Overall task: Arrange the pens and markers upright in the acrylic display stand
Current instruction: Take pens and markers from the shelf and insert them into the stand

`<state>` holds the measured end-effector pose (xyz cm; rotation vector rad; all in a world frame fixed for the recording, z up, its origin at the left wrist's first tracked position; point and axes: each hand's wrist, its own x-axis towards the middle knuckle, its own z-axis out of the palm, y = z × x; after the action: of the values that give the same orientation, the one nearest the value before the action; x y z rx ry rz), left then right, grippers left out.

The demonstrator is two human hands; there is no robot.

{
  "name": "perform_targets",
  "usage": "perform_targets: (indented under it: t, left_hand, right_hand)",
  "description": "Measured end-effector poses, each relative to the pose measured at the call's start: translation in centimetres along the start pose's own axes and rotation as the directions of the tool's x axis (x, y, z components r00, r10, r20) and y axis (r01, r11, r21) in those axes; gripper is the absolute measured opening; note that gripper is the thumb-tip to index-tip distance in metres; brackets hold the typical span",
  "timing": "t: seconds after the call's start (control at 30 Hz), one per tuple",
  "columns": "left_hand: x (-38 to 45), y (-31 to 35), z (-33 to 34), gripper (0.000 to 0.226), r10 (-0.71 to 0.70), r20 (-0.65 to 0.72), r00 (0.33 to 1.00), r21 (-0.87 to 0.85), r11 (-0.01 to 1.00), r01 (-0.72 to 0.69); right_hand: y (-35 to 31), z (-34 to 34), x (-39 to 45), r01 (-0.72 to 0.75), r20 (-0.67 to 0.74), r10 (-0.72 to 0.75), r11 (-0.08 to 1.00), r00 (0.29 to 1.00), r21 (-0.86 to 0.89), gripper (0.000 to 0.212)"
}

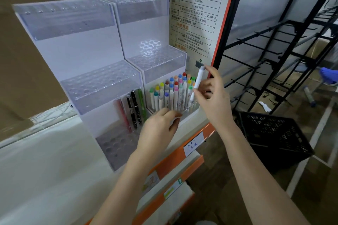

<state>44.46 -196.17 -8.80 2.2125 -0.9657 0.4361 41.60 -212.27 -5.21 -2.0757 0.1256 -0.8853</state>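
Observation:
Two stepped acrylic display stands sit side by side on a white shelf, the left stand [76, 45] and the right stand [146, 29]. Several white markers [172, 91] with coloured caps stand upright in the right stand's lowest tier. A few pens [134, 109], red, black and green, stand in the left stand's lower tier. My right hand [213, 95] pinches a white marker [197, 80], held nearly upright over the right end of that marker row. My left hand [161, 128] rests with curled fingers against the front of the marker tier; whether it holds anything is hidden.
A printed notice board [197, 11] with an orange edge stands right of the stands. A black metal rack [278, 47] and a black plastic crate [272, 133] are further right. Orange shelf edges with labels [193, 144] lie below. Brown cardboard [22, 60] is at left.

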Motion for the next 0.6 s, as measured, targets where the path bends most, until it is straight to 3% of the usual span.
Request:
perform_targets:
  t: [0.17, 0.47, 0.6]
  left_hand:
    - [-0.3, -0.6, 0.5, 0.012, 0.066, 0.013, 0.998, 0.106, 0.992, -0.067]
    - [-0.3, -0.8, 0.5, 0.014, 0.072, 0.005, 0.997, 0.097, 0.993, -0.072]
    - [-0.4, -0.9, 0.7, 0.013, 0.076, 0.000, 0.997, 0.093, 0.993, -0.076]
  right_hand:
    - [0.1, 0.8, 0.3, 0.080, 0.002, -0.080, 0.996, 0.997, -0.037, 0.067]
    - [2.1, 2.6, -0.7, 0.203, 0.008, -0.208, 0.949, 0.978, -0.241, 0.029]
    - [2.4, 2.8, -0.3, 0.264, 0.001, -0.284, 0.892, 0.959, -0.366, 0.023]
